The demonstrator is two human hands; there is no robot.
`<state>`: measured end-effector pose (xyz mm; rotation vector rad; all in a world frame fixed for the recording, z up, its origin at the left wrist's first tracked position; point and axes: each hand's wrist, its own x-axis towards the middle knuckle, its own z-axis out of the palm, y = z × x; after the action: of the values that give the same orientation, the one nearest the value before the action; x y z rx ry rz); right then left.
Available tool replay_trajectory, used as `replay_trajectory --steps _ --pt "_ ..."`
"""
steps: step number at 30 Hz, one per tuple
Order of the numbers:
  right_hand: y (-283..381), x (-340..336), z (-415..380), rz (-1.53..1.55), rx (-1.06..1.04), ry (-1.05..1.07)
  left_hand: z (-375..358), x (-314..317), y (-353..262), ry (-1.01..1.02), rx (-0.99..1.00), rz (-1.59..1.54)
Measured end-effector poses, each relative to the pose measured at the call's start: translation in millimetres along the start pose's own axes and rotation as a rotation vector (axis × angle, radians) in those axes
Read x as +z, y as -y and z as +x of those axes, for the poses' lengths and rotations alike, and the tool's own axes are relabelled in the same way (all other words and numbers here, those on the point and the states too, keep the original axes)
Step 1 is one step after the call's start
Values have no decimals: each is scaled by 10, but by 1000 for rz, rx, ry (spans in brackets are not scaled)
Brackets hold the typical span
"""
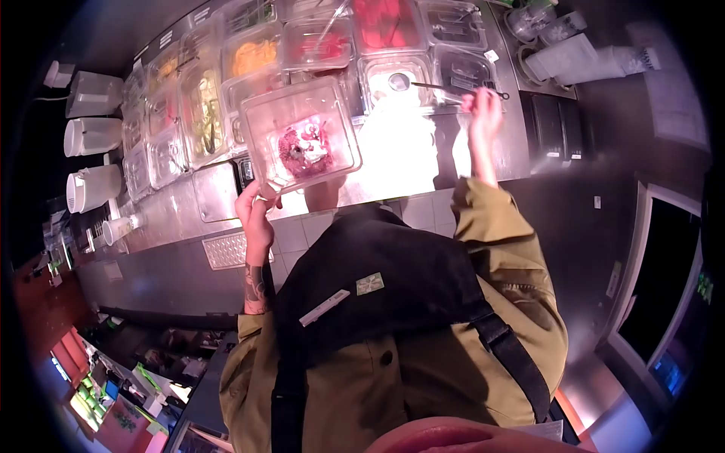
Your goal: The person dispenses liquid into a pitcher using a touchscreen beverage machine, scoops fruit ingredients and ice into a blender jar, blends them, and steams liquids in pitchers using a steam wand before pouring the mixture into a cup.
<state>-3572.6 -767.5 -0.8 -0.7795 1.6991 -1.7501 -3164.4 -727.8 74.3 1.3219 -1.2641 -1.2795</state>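
My left hand [257, 214] grips the lower left corner of a clear plastic food container [343, 155], tilted over the counter's front edge. Dark red chopped pieces [306, 147], some pale under the glare, lie in its bottom. Over on the right, my right hand [484, 124] is closed at the long dark handle of a ladle [399, 81]. The ladle's round bowl rests over a clear tub [375, 72] with pale contents. Strong glare below this tub washes out the detail, and my right fingers are slightly blurred.
Rows of clear tubs with orange slices [254, 57], green pieces [202, 113] and bright red food [385, 26] fill the counter. White bins [94, 137] stand at the left, a white cup [121, 228] near them. Wrapped cup stacks [563, 60] lie at the right.
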Motion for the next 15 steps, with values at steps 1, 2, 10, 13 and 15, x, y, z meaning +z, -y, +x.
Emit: replay_trajectory --steps 1,2,10,13,15 --pt "-146 42 119 -151 -8 57 -50 -41 73 -25 10 -35" --pt "-483 56 299 -276 -4 124 -96 -83 145 -50 21 -70" --pt "-244 230 -723 -971 -506 442 -429 -190 154 -273 23 -125" --pt "-599 323 -1132 -911 -527 638 -627 -269 144 -308 -21 -166" --pt "-735 387 -1078 -817 -465 699 -770 -337 114 -344 4 -186"
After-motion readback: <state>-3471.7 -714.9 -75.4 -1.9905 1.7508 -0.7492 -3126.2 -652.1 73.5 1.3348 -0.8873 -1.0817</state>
